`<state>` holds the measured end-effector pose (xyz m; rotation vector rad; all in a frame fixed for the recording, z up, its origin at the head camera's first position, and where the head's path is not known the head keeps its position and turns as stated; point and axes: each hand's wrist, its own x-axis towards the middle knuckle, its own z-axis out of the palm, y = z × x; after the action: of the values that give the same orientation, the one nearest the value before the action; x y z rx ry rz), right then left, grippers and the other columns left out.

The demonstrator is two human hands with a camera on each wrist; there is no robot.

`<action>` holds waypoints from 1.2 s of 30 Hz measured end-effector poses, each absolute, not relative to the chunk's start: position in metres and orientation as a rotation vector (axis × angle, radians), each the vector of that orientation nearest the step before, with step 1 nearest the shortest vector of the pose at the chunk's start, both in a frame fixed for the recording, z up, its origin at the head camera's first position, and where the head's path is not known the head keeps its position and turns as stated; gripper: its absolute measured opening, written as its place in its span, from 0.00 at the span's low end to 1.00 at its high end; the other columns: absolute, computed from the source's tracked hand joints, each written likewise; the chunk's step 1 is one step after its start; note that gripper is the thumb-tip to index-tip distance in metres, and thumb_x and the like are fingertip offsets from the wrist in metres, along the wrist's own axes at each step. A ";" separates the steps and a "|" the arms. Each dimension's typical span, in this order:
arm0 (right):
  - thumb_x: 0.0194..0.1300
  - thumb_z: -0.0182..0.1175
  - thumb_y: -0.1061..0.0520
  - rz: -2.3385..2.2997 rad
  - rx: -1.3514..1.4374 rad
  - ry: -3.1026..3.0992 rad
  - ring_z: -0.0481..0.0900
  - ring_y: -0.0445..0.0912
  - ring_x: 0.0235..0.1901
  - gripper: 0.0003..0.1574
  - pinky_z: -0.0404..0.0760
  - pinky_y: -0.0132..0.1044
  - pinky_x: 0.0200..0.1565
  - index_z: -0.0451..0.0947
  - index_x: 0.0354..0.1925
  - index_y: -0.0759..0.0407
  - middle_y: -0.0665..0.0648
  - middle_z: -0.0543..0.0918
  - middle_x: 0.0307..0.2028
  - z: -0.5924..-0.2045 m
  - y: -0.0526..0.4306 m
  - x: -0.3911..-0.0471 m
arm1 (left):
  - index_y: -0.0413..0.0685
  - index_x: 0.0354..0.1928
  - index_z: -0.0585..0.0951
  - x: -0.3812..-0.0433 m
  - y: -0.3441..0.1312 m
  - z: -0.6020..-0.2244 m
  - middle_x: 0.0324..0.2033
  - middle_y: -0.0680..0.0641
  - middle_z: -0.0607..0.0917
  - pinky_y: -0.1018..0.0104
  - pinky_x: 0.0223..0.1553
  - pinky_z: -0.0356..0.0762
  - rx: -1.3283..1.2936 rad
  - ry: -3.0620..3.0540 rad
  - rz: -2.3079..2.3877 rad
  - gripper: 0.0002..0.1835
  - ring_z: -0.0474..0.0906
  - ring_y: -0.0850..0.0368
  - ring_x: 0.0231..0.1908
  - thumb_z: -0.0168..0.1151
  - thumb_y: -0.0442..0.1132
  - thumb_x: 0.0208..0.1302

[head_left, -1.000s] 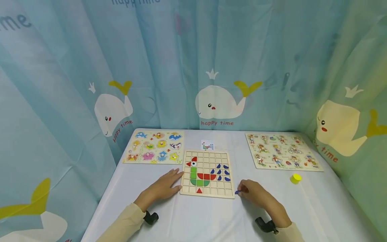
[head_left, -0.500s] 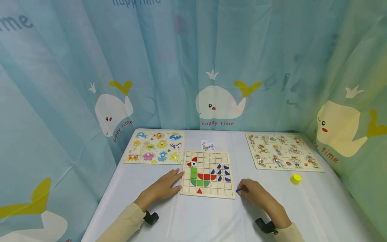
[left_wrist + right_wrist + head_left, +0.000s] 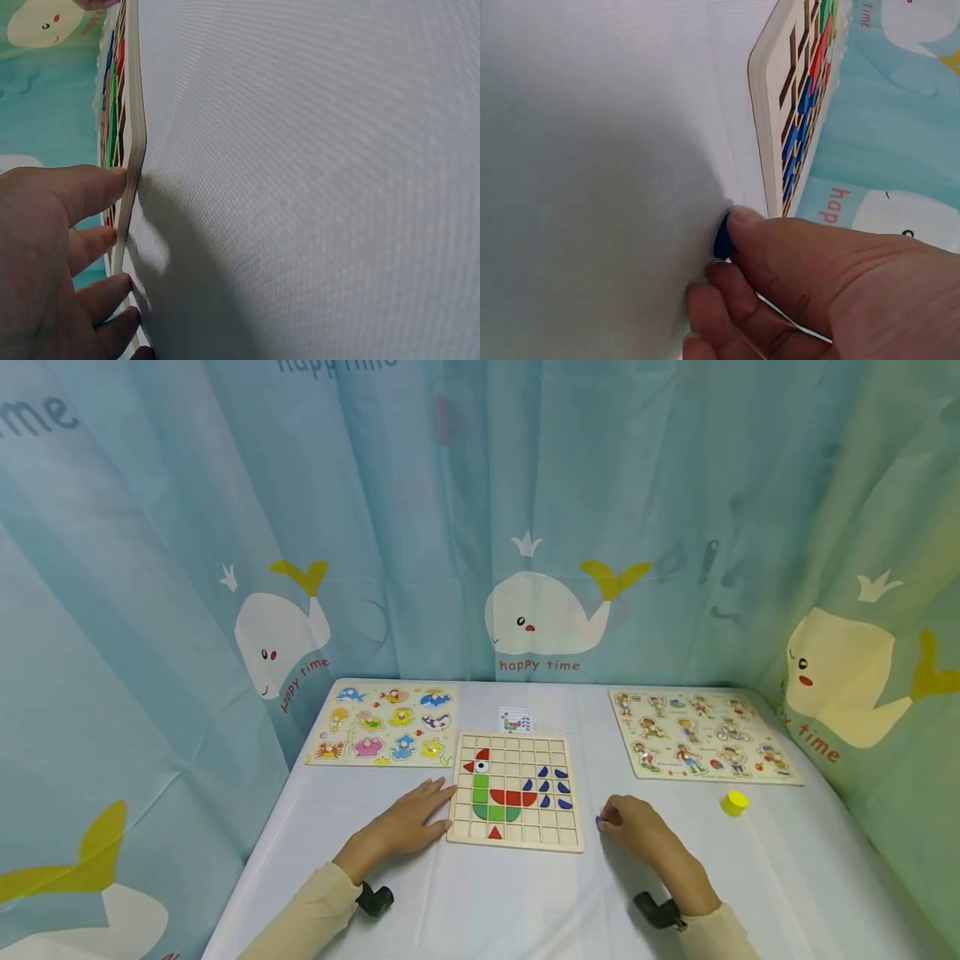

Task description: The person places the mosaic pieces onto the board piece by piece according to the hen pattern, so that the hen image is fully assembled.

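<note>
A square wooden grid board lies in the middle of the table, with red, green and blue pieces set in it as a bird. My left hand rests at the board's left edge, its fingers extended; in the left wrist view the thumb touches the rim. Just right of the board, my right hand pinches a small blue piece with a curved edge between thumb and fingertips. That piece is partly hidden by the thumb and sits low over the white cloth, apart from the board.
A small card with a printed bird lies behind the board. At back left is a sea-animal puzzle; at back right, a puzzle with little figures. A yellow cylinder stands to the right. A whale-print curtain surrounds the table.
My right hand has shifted slightly away and to the right, carrying the blue piece farther from the board's edge. The left hand and the board stay where they were.
</note>
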<state>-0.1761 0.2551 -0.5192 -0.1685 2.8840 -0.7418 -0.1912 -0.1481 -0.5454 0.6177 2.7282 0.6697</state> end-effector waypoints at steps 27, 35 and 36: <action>0.67 0.71 0.61 -0.847 -0.119 2.917 0.74 0.46 0.30 0.08 0.75 0.38 0.32 0.80 0.34 0.62 0.54 0.79 0.30 -0.526 0.200 -0.172 | 0.54 0.82 0.64 -0.191 -0.149 -0.546 0.82 0.42 0.61 0.39 0.80 0.57 0.646 2.726 0.677 0.35 0.53 0.40 0.82 0.58 0.51 0.79; 0.67 0.71 0.63 -0.841 -0.124 2.911 0.74 0.45 0.30 0.07 0.75 0.39 0.32 0.80 0.36 0.61 0.53 0.79 0.30 -0.528 0.198 -0.170 | 0.52 0.82 0.64 -0.189 -0.149 -0.543 0.82 0.41 0.61 0.38 0.80 0.56 0.649 2.726 0.698 0.34 0.53 0.39 0.82 0.58 0.50 0.79; 0.67 0.71 0.63 -0.839 -0.126 2.909 0.74 0.45 0.30 0.07 0.75 0.39 0.32 0.80 0.36 0.61 0.53 0.79 0.30 -0.527 0.198 -0.170 | 0.52 0.82 0.65 -0.189 -0.149 -0.543 0.82 0.41 0.61 0.38 0.80 0.56 0.648 2.727 0.700 0.34 0.53 0.38 0.82 0.58 0.50 0.79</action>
<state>-0.1697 0.1979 -0.5268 -0.1258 2.9088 -0.8387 -0.1885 -0.1489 -0.5426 0.6482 2.7265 0.7002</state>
